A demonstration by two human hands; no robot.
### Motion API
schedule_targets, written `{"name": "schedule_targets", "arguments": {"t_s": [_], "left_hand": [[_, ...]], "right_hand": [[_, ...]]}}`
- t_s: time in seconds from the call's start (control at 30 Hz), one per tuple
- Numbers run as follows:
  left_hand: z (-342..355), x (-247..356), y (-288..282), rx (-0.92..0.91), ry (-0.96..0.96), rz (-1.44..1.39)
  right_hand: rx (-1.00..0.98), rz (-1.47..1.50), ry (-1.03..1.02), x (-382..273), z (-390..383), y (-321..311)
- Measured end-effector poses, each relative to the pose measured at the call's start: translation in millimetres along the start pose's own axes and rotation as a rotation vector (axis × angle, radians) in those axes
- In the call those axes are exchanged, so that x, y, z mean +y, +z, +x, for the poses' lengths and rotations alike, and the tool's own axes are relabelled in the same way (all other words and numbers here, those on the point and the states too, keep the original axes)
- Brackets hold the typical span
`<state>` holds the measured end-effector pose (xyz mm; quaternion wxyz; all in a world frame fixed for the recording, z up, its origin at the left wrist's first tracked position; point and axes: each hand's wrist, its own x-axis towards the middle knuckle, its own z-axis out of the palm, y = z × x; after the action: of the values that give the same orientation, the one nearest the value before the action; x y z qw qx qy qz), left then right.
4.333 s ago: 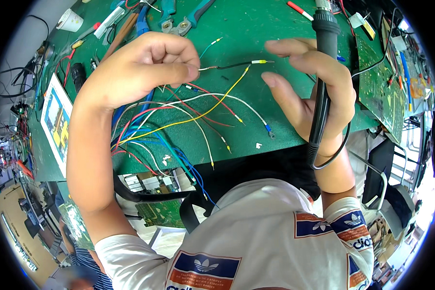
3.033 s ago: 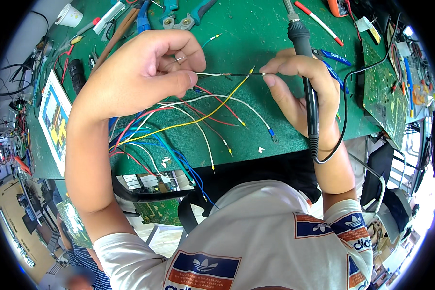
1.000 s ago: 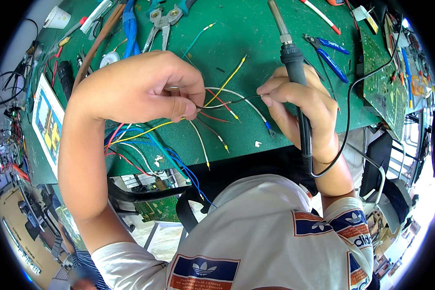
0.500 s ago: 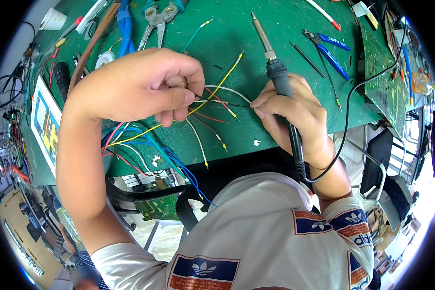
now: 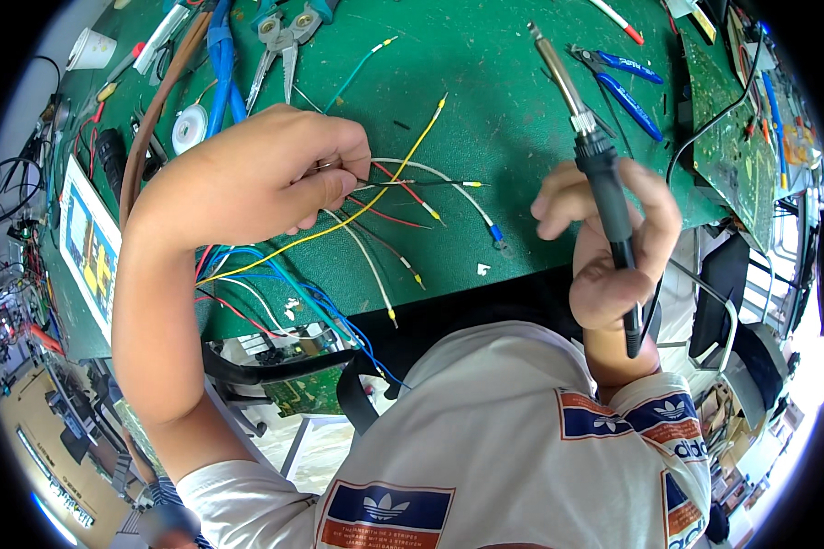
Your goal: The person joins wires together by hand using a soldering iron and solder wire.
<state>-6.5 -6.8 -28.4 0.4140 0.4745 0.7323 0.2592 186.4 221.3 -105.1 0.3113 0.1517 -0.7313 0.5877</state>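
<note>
My left hand (image 5: 307, 178) is closed in a pinch over the bench, at the near ends of a fan of thin wires. Out of its fingers run a black wire (image 5: 421, 183) with a yellow tip and a white wire (image 5: 453, 183) ending in a blue terminal (image 5: 496, 232). A yellow wire (image 5: 403, 169) crosses over them. In my right hand (image 5: 604, 247) is a soldering iron (image 5: 599, 165), tip pointing up and away. That hand's fingers are partly spread, apart from the wires. What lies inside the left fingers is mostly hidden.
Blue-handled cutters (image 5: 627, 87) lie at the far right, pliers (image 5: 284, 41) at the far left beside blue cables (image 5: 222, 55). A solder spool (image 5: 190, 126) sits behind my left arm. The iron's black cord (image 5: 705, 142) loops on the right. Wires (image 5: 320, 306) hang over the near edge.
My right hand has let go of the black wire's end and moved right with the soldering iron. The black wire's yellow tip and the blue terminal now show. The left hand has shifted slightly left.
</note>
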Motion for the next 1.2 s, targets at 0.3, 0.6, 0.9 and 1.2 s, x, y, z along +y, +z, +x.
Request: {"name": "schedule_targets", "arguments": {"t_s": [0.3, 0.6, 0.9, 1.2], "left_hand": [[-2, -1, 2, 0.05, 0.094, 0.126], [-5, -1, 0, 0.048, 0.036, 0.079], [-6, 4, -2, 0.025, -0.031, 0.032], [-5, 3, -1, 0.037, -0.007, 0.022]], "right_hand": [[0.05, 0.178, 0.089, -7, -26, 2], [-0.062, -0.029, -0.014, -15, -31, 8], [-0.016, -0.08, -0.048, -11, -36, 17], [0.013, 0.018, -0.039, -9, -44, 10]]}}
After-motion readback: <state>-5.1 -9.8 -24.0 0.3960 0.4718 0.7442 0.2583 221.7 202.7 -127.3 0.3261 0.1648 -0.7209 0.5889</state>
